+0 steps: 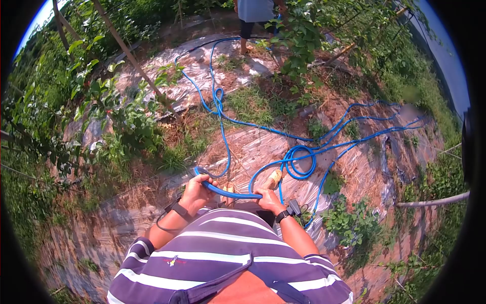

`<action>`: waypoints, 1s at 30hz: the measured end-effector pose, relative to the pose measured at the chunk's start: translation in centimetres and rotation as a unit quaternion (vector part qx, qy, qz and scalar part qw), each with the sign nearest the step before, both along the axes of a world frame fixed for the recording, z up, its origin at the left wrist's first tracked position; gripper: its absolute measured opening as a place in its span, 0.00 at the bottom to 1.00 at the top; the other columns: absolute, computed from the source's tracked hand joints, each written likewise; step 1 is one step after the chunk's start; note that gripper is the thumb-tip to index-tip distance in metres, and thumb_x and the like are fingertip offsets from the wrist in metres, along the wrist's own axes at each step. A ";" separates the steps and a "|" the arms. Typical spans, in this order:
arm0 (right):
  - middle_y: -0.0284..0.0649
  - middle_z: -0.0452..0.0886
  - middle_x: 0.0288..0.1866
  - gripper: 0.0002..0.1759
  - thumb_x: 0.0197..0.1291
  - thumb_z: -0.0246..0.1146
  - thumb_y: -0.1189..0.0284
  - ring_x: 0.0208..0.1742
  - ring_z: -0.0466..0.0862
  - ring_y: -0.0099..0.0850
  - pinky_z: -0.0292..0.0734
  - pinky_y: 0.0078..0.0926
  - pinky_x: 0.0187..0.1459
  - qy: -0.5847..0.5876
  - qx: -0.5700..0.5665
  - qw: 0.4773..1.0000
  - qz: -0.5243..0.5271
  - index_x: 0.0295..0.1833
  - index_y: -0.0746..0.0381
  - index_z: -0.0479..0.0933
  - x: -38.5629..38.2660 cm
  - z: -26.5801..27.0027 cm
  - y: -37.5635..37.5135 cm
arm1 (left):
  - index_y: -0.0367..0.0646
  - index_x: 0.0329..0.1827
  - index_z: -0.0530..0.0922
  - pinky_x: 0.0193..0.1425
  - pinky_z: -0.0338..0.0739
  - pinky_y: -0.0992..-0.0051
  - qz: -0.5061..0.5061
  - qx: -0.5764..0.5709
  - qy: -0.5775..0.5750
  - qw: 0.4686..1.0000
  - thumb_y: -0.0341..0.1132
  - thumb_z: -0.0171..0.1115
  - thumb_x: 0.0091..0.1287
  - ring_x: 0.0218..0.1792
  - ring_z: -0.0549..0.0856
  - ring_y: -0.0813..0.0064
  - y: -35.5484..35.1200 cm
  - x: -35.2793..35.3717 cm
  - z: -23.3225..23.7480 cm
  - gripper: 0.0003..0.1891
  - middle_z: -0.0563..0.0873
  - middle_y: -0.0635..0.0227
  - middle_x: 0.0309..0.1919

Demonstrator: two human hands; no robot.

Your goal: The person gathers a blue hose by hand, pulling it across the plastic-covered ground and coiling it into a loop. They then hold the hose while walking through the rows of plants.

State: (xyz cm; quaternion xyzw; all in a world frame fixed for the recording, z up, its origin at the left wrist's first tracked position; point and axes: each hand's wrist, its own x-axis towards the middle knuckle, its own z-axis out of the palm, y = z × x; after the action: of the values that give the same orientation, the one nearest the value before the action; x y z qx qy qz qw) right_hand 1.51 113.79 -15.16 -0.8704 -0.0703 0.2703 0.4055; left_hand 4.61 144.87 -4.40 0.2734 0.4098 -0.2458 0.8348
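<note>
1. The blue hose [230, 193] is a smooth, round, rubbery tube. A short stretch of it bends in a shallow curve between the person's two hands, just in front of the striped shirt [223, 248].
2. The left hand [197, 191] is closed around the hose, fingers curled over the top, where the tube doubles back in a tight bend.
3. The right hand [268, 199] is also closed on the hose, gripping it from above, a little apart from the left.
4. Each wrist wears a dark band: one on the left wrist [178, 209], and a watch [282, 216] on the right.
5. Beyond the hands the hose runs out over the ground, forms a loose round coil [299, 162], then snakes away in long loops towards the upper right and up the middle of the view.
6. A foot in a tan sandal [275, 177] stands just beside the coil.
7. The ground is outdoors: crinkled, silvery plastic sheeting [248, 144] lies over the soil, patched with dry straw [197, 126] and tufts of grass [253, 104].
8. Leafy green plants [126, 116] crowd the left side, with thin slanting wooden poles [131, 55] among them.
9. A pale pipe [435, 201] lies at the right edge.
10. Another person [253, 15] stands far up the plot, near the hose's far end.
</note>
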 end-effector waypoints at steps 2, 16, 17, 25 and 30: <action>0.46 0.88 0.39 0.12 0.55 0.73 0.70 0.43 0.88 0.41 0.80 0.38 0.46 0.007 -0.003 1.000 -0.001 0.45 0.61 0.84 0.1 0.3 0.0 | 0.45 0.37 0.78 0.49 0.79 0.66 0.002 0.002 0.000 1.000 0.36 0.59 0.68 0.37 0.86 0.70 0.0 0.0 0.1 0.05 0.84 0.71 0.31; 0.46 0.87 0.38 0.13 0.55 0.72 0.70 0.42 0.88 0.39 0.79 0.36 0.46 0.006 0.003 1.000 -0.011 0.46 0.60 0.84 -0.1 0.2 -0.1 | 0.47 0.36 0.78 0.51 0.79 0.66 -0.008 0.002 -0.004 1.000 0.36 0.60 0.68 0.38 0.86 0.70 -0.2 0.1 0.6 0.05 0.84 0.71 0.31; 0.46 0.87 0.38 0.12 0.55 0.73 0.71 0.42 0.88 0.39 0.79 0.36 0.46 0.023 0.003 1.000 -0.019 0.45 0.60 0.84 0.0 0.7 0.0 | 0.48 0.36 0.78 0.50 0.78 0.66 -0.012 0.006 -0.004 1.000 0.37 0.60 0.68 0.39 0.85 0.71 -0.4 0.2 1.0 0.04 0.83 0.72 0.31; 0.46 0.86 0.36 0.13 0.55 0.74 0.71 0.41 0.87 0.39 0.79 0.36 0.44 0.016 0.027 0.999 -0.021 0.46 0.61 0.83 -0.5 -0.8 0.0 | 0.48 0.34 0.78 0.51 0.76 0.68 -0.018 -0.001 0.009 1.000 0.37 0.61 0.68 0.39 0.85 0.72 -0.1 0.3 0.4 0.06 0.85 0.71 0.31; 0.46 0.85 0.34 0.12 0.54 0.74 0.72 0.38 0.85 0.38 0.78 0.35 0.42 0.009 0.034 0.999 -0.021 0.44 0.62 0.83 -0.2 0.6 0.3 | 0.46 0.36 0.78 0.50 0.78 0.66 -0.005 0.006 -0.003 1.000 0.36 0.59 0.69 0.39 0.86 0.70 -0.2 0.3 0.8 0.05 0.84 0.71 0.31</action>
State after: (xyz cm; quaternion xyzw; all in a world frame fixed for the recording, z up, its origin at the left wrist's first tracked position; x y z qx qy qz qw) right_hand 1.26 114.05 -14.60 -0.8549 -0.0574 0.2673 0.4410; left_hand 4.87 144.66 -3.60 0.2815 0.4075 -0.2470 0.8329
